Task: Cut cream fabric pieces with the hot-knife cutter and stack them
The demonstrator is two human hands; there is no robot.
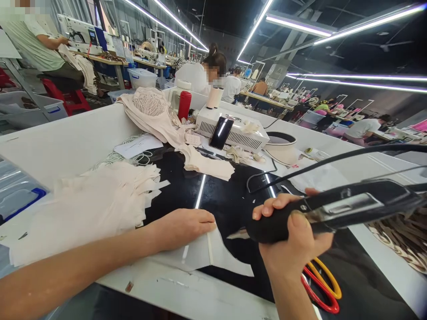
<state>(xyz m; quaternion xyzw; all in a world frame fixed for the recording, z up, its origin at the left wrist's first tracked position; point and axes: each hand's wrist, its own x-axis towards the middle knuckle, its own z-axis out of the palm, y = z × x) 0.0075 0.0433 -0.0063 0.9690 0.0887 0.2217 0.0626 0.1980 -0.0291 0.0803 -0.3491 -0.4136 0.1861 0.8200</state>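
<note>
My left hand (187, 229) rests at the upper edge of a pale fabric piece (196, 255), its fingers together and closed on the cloth. A narrow strip or seam runs down that piece, which lies at the front edge of the black work surface (230, 202). In my right hand (293, 240) is a thick black corded hand tool (353, 204) with a metal plate on its side, raised above the surface. Below it a pointed tip shows, partly hidden. Scissors (322, 284) with red and yellow handles lie under my right wrist.
Stacked pale fabric pieces (96, 204) lie left. Behind are a beige bra (150, 104), a cut fabric piece (208, 162), a phone (222, 133) against a vented white box (233, 126), and a red bottle (184, 106). A black cable (333, 158) crosses right. Other people sit beyond.
</note>
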